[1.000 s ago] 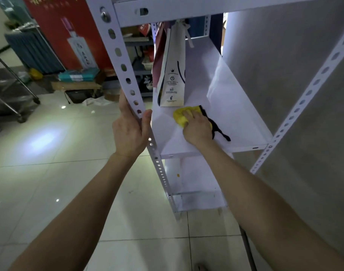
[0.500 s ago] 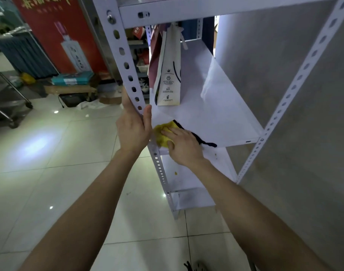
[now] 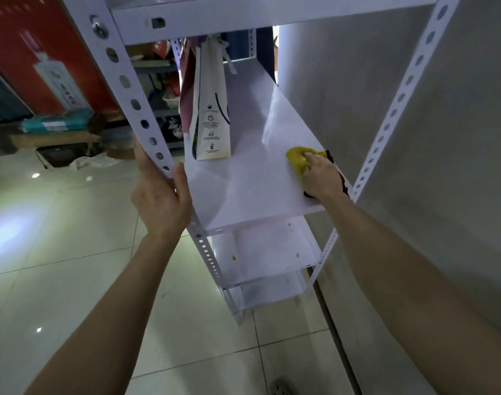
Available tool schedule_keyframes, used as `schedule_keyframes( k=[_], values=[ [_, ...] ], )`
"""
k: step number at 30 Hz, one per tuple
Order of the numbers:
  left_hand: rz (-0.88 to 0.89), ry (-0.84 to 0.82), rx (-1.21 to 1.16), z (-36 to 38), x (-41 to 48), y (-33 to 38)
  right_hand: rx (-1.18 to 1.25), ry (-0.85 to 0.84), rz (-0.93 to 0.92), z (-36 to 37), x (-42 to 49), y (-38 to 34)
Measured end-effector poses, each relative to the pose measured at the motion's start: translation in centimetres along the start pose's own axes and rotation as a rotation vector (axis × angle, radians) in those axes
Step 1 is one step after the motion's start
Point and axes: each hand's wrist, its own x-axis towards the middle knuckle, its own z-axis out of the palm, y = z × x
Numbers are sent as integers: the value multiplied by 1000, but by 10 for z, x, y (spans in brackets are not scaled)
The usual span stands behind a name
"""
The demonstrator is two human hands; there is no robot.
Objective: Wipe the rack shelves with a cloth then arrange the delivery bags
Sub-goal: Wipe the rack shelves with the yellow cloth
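A white metal rack stands against a grey wall, and its middle shelf [image 3: 243, 189] is in front of me. My right hand [image 3: 322, 176] presses a yellow and black cloth [image 3: 299, 159] onto the shelf's right front corner. My left hand [image 3: 161, 195] grips the rack's perforated front left upright [image 3: 129, 89]. Two paper delivery bags stand upright further back on the same shelf: a white one [image 3: 212, 109] with printed symbols and a dark red one [image 3: 188, 92] beside it on the left.
Lower shelves [image 3: 260, 252] under this one show small yellowish spots. A grey wall [image 3: 414, 138] closes off the right side. On the tiled floor [image 3: 58, 238] at the left lie flat boxes [image 3: 55, 129] and a black bag before a red poster.
My right hand slid the cloth from the shelf's front left corner across to its front right corner. My left hand kept its grip on the upright.
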Motion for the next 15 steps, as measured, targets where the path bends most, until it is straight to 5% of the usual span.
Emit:
schedule_keyframes(
  k=[8, 15],
  values=[
    [4, -41, -16, 0, 0, -15, 70, -128, -146, 26, 101, -55],
    [-28, -18, -33, 2, -4, -10, 29, -89, -231, 38, 41, -61]
  ],
)
